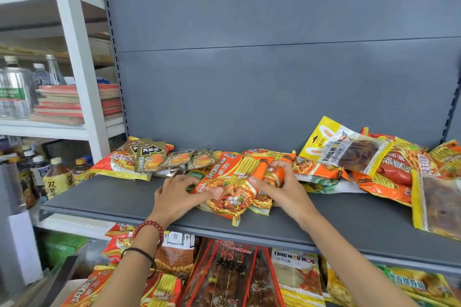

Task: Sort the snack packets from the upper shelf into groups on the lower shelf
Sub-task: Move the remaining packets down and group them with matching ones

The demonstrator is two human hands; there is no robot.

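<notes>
Closest to me, below the forearms, a yellow lower packet [296, 274] reads "TANG MOU MOU". Beside it lie a red-edged skewer packet [229, 276] and some lower noodle packets [159, 291] in orange and yellow. The left wrist wears a red bead bracelet [149, 230] and a dark cord [138, 252].

Both arms reach up onto the grey upper shelf [104, 197]. At its middle the left hand [178, 197] and right hand [282, 187] clasp the held noodle packets [229, 189], orange with yellow stripes and a bowl picture. The left thumb presses the front face and its fingers curl at the packets' left edge. The right thumb lies on the front while its fingers hook over the top of the packet behind. The Chinese print is too warped to read.

Further back on the shelf, gold sachets [149, 157] with a black arrow-shaped label sit on another orange packet. To the right a yellow upright packet [346, 149], also marked "TANG MOU MOU", leans against the grey back panel [274, 57] above a heap of orange packets [389, 172].

Far left, a white rack [74, 57] holds a tea bottle [56, 179] with a yellow label, water bottles [15, 92] with green labels and stacked red books [59, 104].
</notes>
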